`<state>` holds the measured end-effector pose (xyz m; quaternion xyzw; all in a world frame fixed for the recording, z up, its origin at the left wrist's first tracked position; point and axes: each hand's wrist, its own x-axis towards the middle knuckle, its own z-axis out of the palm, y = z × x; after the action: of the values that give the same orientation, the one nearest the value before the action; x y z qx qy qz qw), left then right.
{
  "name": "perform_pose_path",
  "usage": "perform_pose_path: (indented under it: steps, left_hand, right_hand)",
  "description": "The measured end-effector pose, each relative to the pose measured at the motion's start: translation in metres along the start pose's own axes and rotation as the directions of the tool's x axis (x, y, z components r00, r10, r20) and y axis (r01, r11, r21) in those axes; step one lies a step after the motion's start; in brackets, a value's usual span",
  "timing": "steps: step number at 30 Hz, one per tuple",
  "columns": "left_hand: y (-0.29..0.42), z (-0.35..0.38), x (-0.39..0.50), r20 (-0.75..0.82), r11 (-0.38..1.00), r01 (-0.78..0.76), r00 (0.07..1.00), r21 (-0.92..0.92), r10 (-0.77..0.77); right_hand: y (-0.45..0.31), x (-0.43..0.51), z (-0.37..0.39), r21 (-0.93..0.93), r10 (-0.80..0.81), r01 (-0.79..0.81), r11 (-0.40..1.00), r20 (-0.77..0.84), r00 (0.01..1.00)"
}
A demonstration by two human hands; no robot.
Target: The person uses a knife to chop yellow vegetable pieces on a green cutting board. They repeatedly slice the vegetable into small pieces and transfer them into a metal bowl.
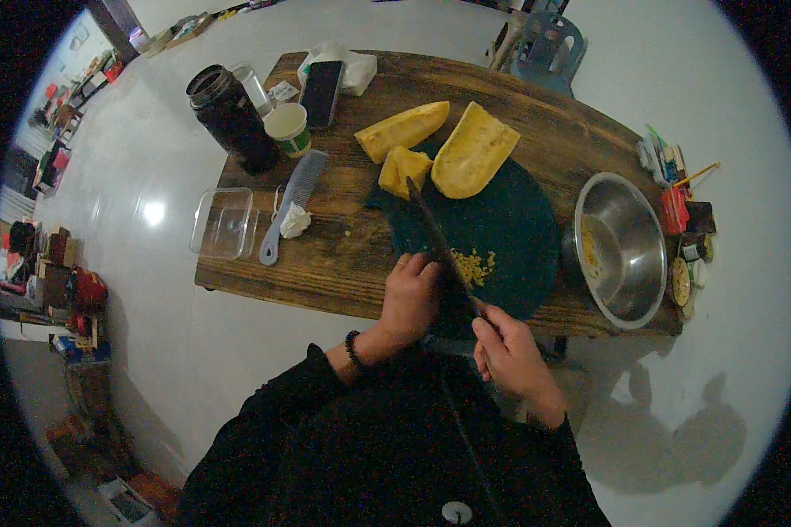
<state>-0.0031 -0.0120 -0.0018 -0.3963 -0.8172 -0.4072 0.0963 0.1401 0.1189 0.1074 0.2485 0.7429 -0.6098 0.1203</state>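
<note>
My right hand (511, 352) grips the handle of a kitchen knife (440, 238), whose dark blade slants away to the upper left. Curled fingers of my left hand (412, 293) rest beside the blade; whatever may lie beneath them is hidden. Under the blade is a dark green round cutting mat (517, 227). Small diced yellow bits (472, 267) lie on it, just right of the blade. Beyond the knife tip sit a short yellow squash chunk (399, 171), a long squash wedge (405, 130) and a broad hollowed squash piece (476, 151).
A steel basin (623, 250) with yellow pieces inside stands at right. On the left are a dark bottle (231, 122), a paper cup (288, 130), a phone (321, 93), a grey comb (295, 191), crumpled tissue (295, 221) and a clear plastic container (223, 222). The wooden table (323, 277) ends near my body.
</note>
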Motion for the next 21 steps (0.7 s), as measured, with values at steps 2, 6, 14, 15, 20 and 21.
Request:
perform_pose_path:
  steps: [2,6,14,15,20,21]
  left_hand:
    - [-0.002,0.000,0.000,0.071,0.999,0.036,0.997,-0.021,-0.034]
    - [-0.003,0.003,-0.001,-0.028,0.999,-0.048,0.998,0.017,0.048]
    - [-0.002,0.002,-0.001,-0.003,0.999,-0.051,0.999,0.019,0.051]
    - [-0.002,0.002,0.000,-0.006,0.999,-0.047,0.999,0.004,0.047]
    - [-0.001,0.001,0.000,0.001,0.999,-0.044,0.999,0.015,0.044]
    - [-0.001,0.001,0.000,-0.002,0.999,-0.052,0.999,0.010,0.052]
  right_hand:
    - [0.002,0.004,0.002,0.005,-0.010,0.011,1.000,-0.006,1.000]
    - [0.008,0.007,0.002,0.059,-0.038,0.039,0.998,-0.017,0.999]
    - [0.013,-0.019,-0.014,0.181,-0.107,0.104,0.978,0.006,0.994]
    - [0.011,-0.023,-0.016,0.174,-0.106,0.101,0.980,0.017,0.994]
    - [0.002,-0.029,-0.018,0.148,-0.082,0.074,0.986,0.047,0.996]
    - [0.001,-0.029,-0.018,0.146,-0.083,0.075,0.986,0.049,0.995]
